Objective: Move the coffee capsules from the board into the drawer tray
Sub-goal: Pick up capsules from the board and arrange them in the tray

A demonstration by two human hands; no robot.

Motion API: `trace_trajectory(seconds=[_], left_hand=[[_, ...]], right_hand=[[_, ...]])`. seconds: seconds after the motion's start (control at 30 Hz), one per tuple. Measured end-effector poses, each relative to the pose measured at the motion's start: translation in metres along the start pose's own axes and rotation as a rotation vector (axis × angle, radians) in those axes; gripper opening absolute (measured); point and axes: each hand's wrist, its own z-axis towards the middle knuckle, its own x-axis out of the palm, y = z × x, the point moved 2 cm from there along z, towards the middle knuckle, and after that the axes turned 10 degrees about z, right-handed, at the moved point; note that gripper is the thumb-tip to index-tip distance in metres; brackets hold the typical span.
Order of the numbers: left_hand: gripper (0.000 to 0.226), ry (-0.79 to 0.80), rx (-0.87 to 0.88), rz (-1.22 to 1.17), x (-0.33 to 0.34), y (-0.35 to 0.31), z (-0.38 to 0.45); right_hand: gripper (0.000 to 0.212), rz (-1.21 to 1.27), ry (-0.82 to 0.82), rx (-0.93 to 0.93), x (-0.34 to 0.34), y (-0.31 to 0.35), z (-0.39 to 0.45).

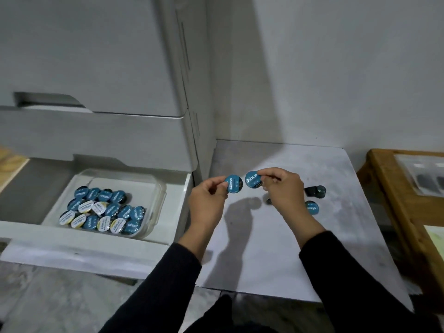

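Capsules are in both hands, held above the grey board [276,248]. The left hand [207,200] pinches 1 blue-lidded capsule [233,184] at its edge between thumb and fingertips, lid facing up toward the camera. The right hand [282,191] pinches a second capsule [252,179] the same way, and the 2 lids sit just beside each other. What the coming move turns on: the clear drawer tray [158,195], already holding many capsules, lies to the left and slightly nearer the person, inside the open drawer [175,212]. The left hand is the nearer one, so its grip likely travels there first. On the board, behind and to the right of the right hand, 1 capsule on its side [316,191] and 1 lid-up capsule [311,207] remain, with a dark shape partly hidden under that hand that I cannot identify.
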Motion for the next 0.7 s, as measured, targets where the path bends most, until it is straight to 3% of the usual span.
trace_trajectory(seconds=[0.3, 0.57, 0.7], left_hand=[[0.013, 0.010, 0.056, 0.065, -0.088, 0.007, 0.014], [0.019, 0.166, 0.066, 0.227, -0.206, 0.042, 0.071], [0.010, 0.237, 0.082, 0.361, -0.249, 0.055, 0.108]], right_hand=[[0.026, 0.048, 0.104, -0.049, 0.055, 0.032, -0.040], [0.018, 0.046, 0.241, -0.010, 0.174, 0.049, -0.059], [0.019, -0.040, 0.265, -0.005, 0.236, 0.047, -0.064]])
